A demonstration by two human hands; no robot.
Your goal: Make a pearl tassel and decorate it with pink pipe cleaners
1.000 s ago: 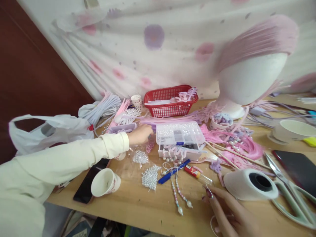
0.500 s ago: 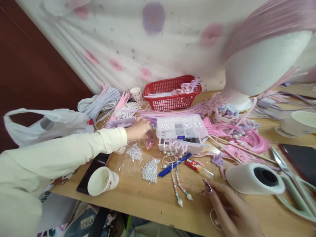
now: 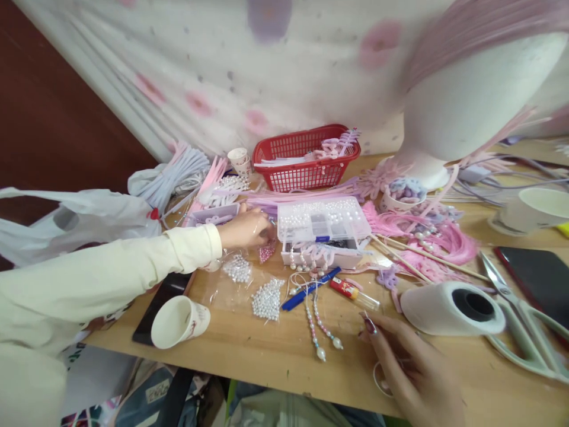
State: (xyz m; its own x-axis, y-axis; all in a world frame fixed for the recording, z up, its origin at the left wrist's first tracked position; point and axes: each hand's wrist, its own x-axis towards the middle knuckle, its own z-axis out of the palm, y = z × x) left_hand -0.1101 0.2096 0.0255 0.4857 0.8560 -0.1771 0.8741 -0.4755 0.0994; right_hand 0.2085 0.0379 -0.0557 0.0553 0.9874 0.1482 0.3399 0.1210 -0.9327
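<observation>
The left hand is curled; its hidden grip cannot be told. Pink beads are found just beside it, toward four or five o'clock. Thread is pinched by the farther right hand.

My left grip hides its own fingertips, so what they touch can't be told. At my right grip, anything between thumb and forefinger is too small to make out, and my fingers cover part of the thread loop. My sleeve covers part of the dark phone. Picture edges cut off the foam head, plastic bag and scissors.
</observation>
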